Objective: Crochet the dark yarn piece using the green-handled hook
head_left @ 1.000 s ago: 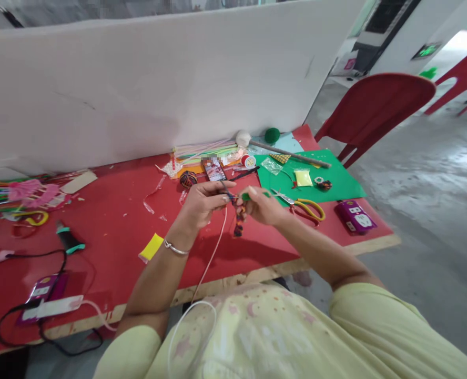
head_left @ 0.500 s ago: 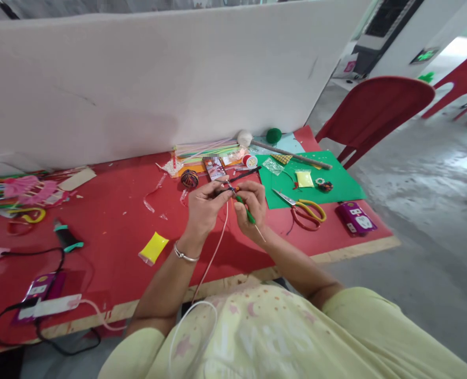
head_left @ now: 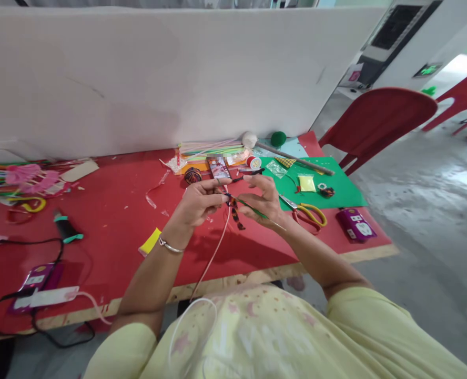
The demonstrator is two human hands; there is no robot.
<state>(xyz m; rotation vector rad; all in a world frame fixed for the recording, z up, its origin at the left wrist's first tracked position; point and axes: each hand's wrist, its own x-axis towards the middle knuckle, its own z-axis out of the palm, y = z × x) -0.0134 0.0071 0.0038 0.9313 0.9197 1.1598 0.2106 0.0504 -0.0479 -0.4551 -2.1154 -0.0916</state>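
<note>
My left hand [head_left: 200, 201] pinches a small dark multicoloured piece of yarn work [head_left: 237, 215], whose strip hangs down between the hands. In my right hand [head_left: 265, 199] is a thin hook with a green handle [head_left: 257, 211], lying across the palm with its tip at the yarn work. The right index finger is raised. Behind the hands, a dark multicoloured yarn ball [head_left: 193, 176] and a phone [head_left: 219, 168] lie on the red table [head_left: 115, 210]. A pale cable passes just below my hands.
Scissors [head_left: 312, 215], a yellow packet [head_left: 306, 183] and a small beaded ring lie around the green sheet [head_left: 346, 195]. Purple boxes [head_left: 355, 225] sit at both sides. Pink craft pieces [head_left: 32, 179] and a cutter [head_left: 67, 229] are at left. A white partition [head_left: 158, 79] stands behind.
My hands have moved apart, the right one outward with its fingers lifted. The yarn strip now hangs in view, and the hook lies at a flatter angle. The camera view has shifted slightly.
</note>
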